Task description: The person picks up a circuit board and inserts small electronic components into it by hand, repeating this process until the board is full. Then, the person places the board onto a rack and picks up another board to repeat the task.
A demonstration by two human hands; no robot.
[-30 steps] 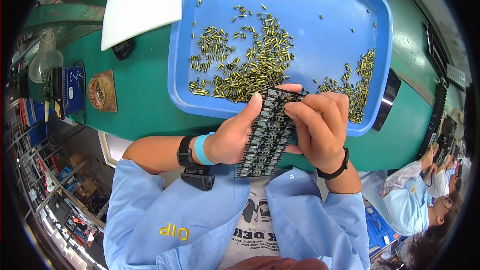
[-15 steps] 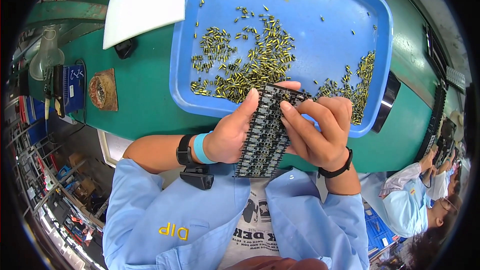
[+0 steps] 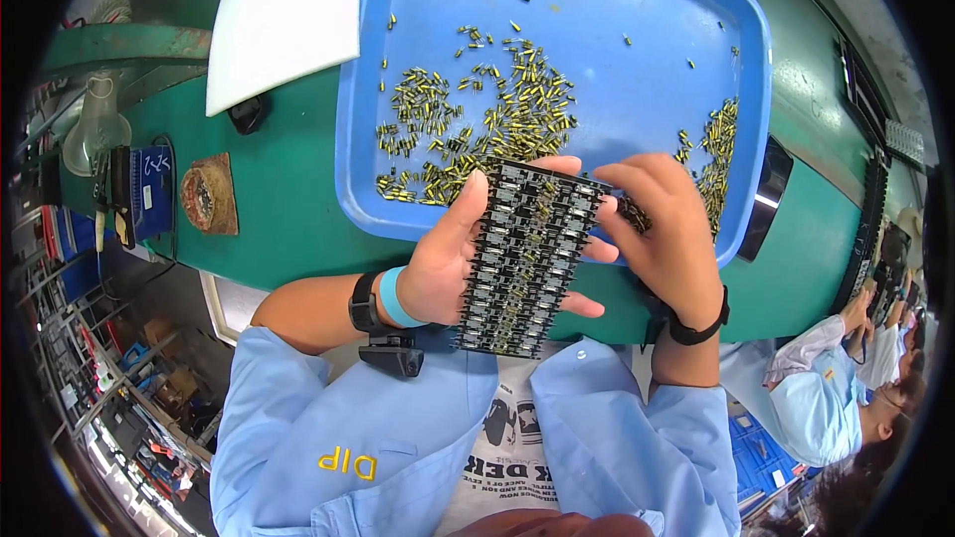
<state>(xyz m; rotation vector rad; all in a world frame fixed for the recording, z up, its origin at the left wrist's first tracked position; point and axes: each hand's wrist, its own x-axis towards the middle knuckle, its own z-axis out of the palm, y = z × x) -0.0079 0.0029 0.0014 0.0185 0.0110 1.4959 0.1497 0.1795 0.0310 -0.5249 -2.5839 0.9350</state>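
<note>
Circuit-board panel [image 3: 532, 259], black and toothed along its long edges, made the centre of my clock. From nine o'clock the left hand [image 3: 438, 273] grasped it, thumb along the left edge, the other fingers wrapped behind with their tips poking out past the right edge. Its twelve o'clock end overlapped the near rim of the blue tray [image 3: 637, 99]; its six o'clock end pointed toward the wearer's shirt [image 3: 487, 477]. Between two and three o'clock, the right hand [image 3: 676, 229] hung beside the upper corner, fingers bent; whether they pinched anything, I couldn't tell. Room showed as wide blue tray floor at one o'clock and as a strip of green tabletop [image 3: 358, 251] at nine, between tray and left forearm.

I counted one panel, one tray, two main heaps of capacitors [image 3: 522, 109], too many to number singly, one white foam sheet [image 3: 284, 20] at half past ten, one round dish [image 3: 198, 197] just past nine, and one turquoise wristband [image 3: 390, 298].
</note>
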